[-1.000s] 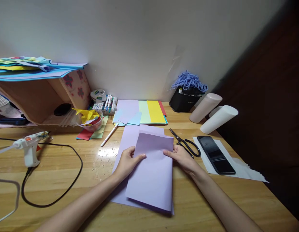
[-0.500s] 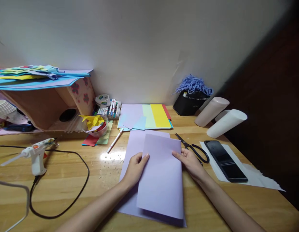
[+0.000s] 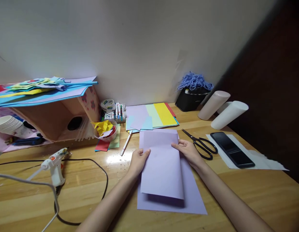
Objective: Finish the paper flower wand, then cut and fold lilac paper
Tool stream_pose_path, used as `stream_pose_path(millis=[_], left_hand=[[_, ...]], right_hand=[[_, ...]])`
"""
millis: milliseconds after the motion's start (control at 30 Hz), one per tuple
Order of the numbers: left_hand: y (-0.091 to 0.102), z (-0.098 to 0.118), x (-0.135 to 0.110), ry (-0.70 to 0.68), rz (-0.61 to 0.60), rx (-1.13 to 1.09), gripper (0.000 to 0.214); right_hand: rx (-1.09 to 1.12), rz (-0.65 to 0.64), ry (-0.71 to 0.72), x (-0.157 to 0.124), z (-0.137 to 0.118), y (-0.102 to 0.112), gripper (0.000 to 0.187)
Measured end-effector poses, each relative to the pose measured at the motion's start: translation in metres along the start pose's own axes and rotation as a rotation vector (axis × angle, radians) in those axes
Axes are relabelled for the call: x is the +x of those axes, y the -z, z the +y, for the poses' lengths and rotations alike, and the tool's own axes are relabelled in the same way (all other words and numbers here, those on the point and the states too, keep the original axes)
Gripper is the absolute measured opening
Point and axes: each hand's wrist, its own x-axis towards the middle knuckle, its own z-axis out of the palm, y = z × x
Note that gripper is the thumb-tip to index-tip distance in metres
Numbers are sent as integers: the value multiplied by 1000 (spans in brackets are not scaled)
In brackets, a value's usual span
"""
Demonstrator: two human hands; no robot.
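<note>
Folded lilac sheet (image 3: pixel 161 174), near edge raised over flat lilac sheet (image 3: pixel 194 201). Left hand (image 3: pixel 137 162) and right hand (image 3: pixel 189 151) pinch its sides; uneven pull could skew or crease it. Beyond: clear tub (image 3: pixel 111 138) holding yellow and red scraps (image 3: pixel 103 126). Farthest: black holder (image 3: pixel 185 102), blue yarn (image 3: pixel 194 80) heaped atop.

The upper sheet (image 3: pixel 161 170) and lower sheet (image 3: pixel 195 204) are plain lilac. The paper stack (image 3: pixel 165 115) shows lilac, mint, yellow and red. The scissors (image 3: pixel 195 139) and phone (image 3: pixel 232 149) are black, the string (image 3: pixel 194 81) periwinkle, the glue gun (image 3: pixel 56 172) white with orange. Grey-and-red flowers (image 3: pixel 92 104) pattern the pink box (image 3: pixel 95 112); tan grain streaks the wooden table (image 3: pixel 265 199).
</note>
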Motion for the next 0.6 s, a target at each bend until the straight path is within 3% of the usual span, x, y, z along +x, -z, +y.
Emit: stream_pose_path(millis=[600], left_hand=[[3,-8,-5,-107,30,105,36]], right_hand=[[101,-158,-31,1,10,8,33]])
